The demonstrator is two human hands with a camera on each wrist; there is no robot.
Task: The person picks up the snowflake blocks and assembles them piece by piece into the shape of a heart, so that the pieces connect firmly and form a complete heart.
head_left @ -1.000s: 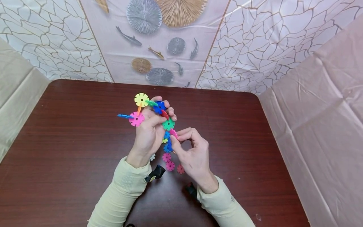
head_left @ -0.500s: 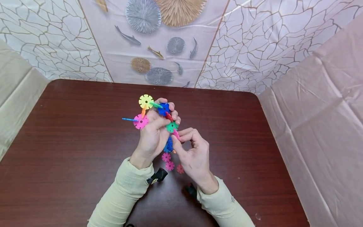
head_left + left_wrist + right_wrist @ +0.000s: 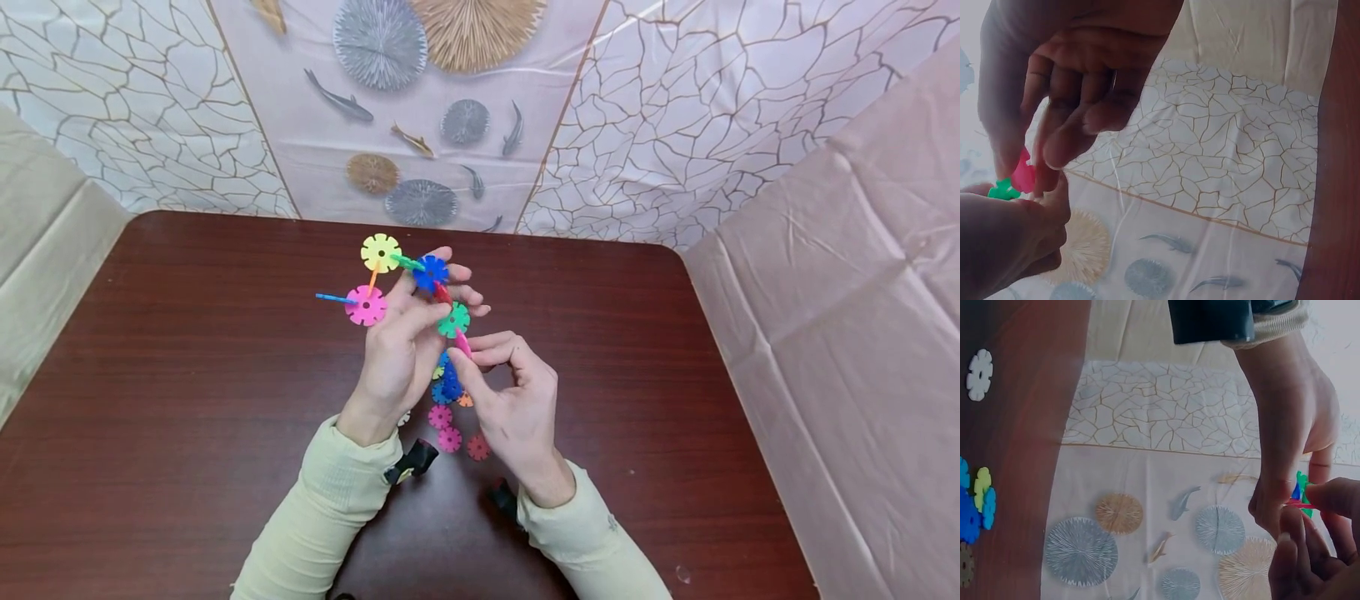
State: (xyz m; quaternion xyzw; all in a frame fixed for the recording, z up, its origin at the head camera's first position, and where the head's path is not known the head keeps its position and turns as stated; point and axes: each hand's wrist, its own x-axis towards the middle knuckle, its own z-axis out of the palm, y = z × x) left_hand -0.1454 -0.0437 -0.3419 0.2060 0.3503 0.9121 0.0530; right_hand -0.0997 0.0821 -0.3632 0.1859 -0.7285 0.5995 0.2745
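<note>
A chain of notched plastic snowflake discs [image 3: 369, 253] hangs in the air above the table, yellow, blue, green, pink, orange and red pieces slotted edge to edge. My left hand [image 3: 393, 354] pinches it near the red disc [image 3: 442, 293] and the green disc [image 3: 458, 325], thumb on the palm side, other fingers loosely spread behind. Between thumb and fingertips, my right hand [image 3: 521, 408] grips a pink disc [image 3: 462, 342] that meets the green disc's lower edge. How deep the slots sit is too small to tell. Both wrist views show the hands close together, fingers partly covering the discs.
Loose discs lie on the brown table [image 3: 187, 400] below the hands: several blue ones [image 3: 451, 385], pink ones [image 3: 449, 440], an orange one [image 3: 466, 400] and a white one [image 3: 979, 375]. Patterned cloth [image 3: 675, 125] walls off the back and sides.
The chain and left hand shift slightly right, then move back left and up. The left fingers have spread outward. The right hand keeps its pinch on the pink disc against the green one.
</note>
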